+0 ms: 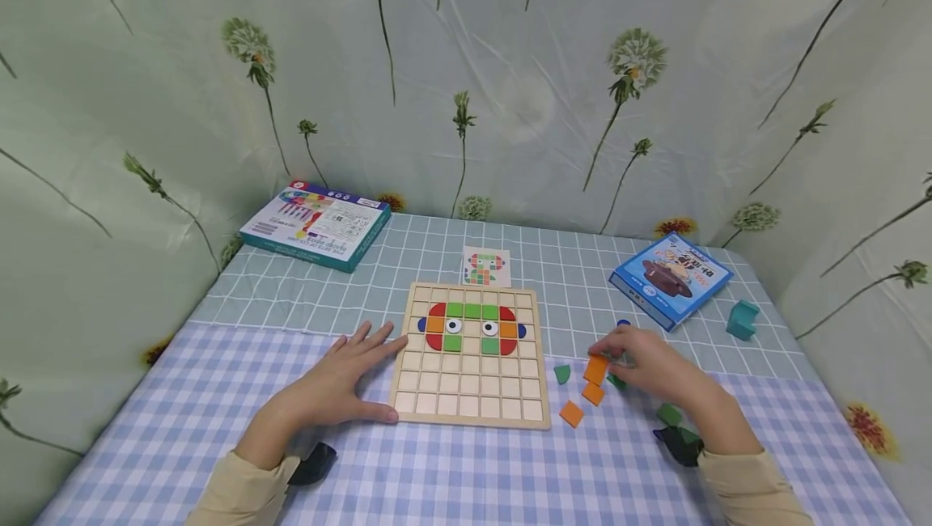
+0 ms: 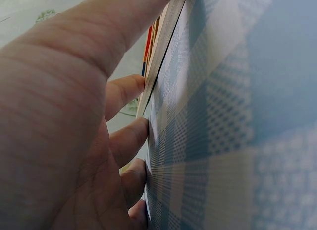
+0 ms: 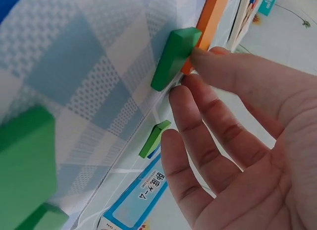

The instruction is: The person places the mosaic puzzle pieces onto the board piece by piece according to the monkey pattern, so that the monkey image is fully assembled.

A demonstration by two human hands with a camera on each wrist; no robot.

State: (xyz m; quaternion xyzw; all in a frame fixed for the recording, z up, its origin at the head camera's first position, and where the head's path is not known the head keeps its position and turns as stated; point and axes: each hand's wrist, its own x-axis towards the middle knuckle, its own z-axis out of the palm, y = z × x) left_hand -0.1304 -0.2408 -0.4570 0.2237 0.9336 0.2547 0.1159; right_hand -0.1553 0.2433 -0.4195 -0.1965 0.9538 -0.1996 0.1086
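A wooden grid board (image 1: 469,406) lies on the checked cloth, with a face of red, green, orange and blue tiles and two eye tiles in its upper rows. My left hand (image 1: 331,384) rests with fingers spread at the board's left edge, thumb and index fingertip right at the frame. To the right of the board my right hand (image 1: 655,368) pinches an orange tile (image 1: 595,370) between thumb and fingers. Just below that are two more orange tiles, one nearer (image 1: 571,413) and one touching distance away (image 1: 593,393). A green tile (image 3: 173,59) stands close beside my thumb.
A picture card (image 1: 485,265) lies behind the board. A flat box (image 1: 316,222) is at the back left, a blue box (image 1: 671,279) at the back right beside a teal piece (image 1: 743,320). Green pieces (image 1: 669,414) lie near my right wrist, and a green quarter-round (image 1: 562,374) beside the board.
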